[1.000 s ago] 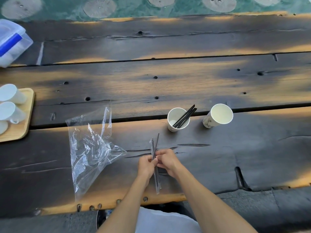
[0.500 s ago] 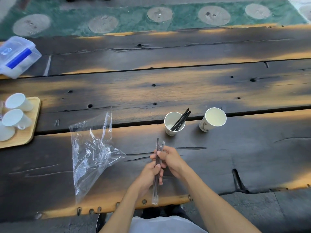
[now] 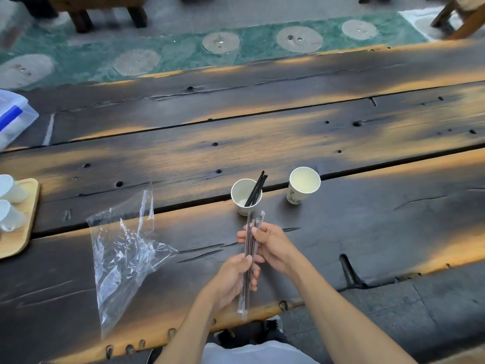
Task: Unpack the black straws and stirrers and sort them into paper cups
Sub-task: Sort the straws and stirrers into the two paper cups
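Note:
Both hands hold a thin bundle of black straws in clear wrappers (image 3: 248,248), upright over the dark wooden table (image 3: 367,232). My left hand (image 3: 236,278) grips the lower part. My right hand (image 3: 270,244) pinches the upper part between thumb and fingers. The wrapper tails stick out above and below the hands. Just beyond them stands a white paper cup (image 3: 242,195) with a few black sticks (image 3: 256,187) leaning in it. A second paper cup (image 3: 303,183) stands to its right and looks empty.
A crumpled clear plastic bag (image 3: 123,256) lies on the table left of my hands. A wooden tray (image 3: 18,232) with white cups sits at the left edge. A clear lidded box (image 3: 13,116) is at far left. A deep crack (image 3: 347,271) runs near the front edge.
The bundle has been raised more upright and nearer to the cups. My right hand slid up to its upper part while the left stayed low. The camera tilted up.

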`<state>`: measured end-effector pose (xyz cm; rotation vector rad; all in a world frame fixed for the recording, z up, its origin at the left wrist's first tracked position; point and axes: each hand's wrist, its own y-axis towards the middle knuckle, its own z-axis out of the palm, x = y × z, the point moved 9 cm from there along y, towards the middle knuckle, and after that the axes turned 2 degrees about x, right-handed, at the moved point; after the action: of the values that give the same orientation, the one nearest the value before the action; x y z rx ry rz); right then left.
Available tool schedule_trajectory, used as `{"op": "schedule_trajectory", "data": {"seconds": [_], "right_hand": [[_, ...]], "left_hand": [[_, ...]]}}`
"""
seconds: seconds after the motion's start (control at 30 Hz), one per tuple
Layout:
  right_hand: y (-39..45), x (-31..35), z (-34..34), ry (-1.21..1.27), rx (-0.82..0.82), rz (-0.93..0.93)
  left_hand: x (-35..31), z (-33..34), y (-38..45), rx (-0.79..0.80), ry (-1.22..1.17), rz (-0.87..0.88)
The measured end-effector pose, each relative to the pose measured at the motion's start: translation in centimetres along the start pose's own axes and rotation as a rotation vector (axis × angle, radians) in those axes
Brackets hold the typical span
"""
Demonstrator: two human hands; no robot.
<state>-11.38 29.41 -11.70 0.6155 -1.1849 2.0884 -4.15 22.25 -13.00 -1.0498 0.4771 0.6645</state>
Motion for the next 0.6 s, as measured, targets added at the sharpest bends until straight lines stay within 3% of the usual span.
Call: {"op": "schedule_trajectory", "data": {"seconds": [0.2, 0.4, 0.6], "right_hand": [[-1.4, 0.7, -1.0, -0.196, 0.133, 0.033], [-2.5, 4.5, -3.6, -0.077, -0.019, -0.145], [-4.3, 6.9, -5.5, -0.267, 0.005, -0.105]], "left_hand": [[-0.5, 2.1, 0.7, 0.053, 0.059, 0.009], [-0.7, 2.1, 1.8, 0.0, 0.215, 0.023], [-0.6, 2.9, 2.8, 0.0, 0.224, 0.022]]}}
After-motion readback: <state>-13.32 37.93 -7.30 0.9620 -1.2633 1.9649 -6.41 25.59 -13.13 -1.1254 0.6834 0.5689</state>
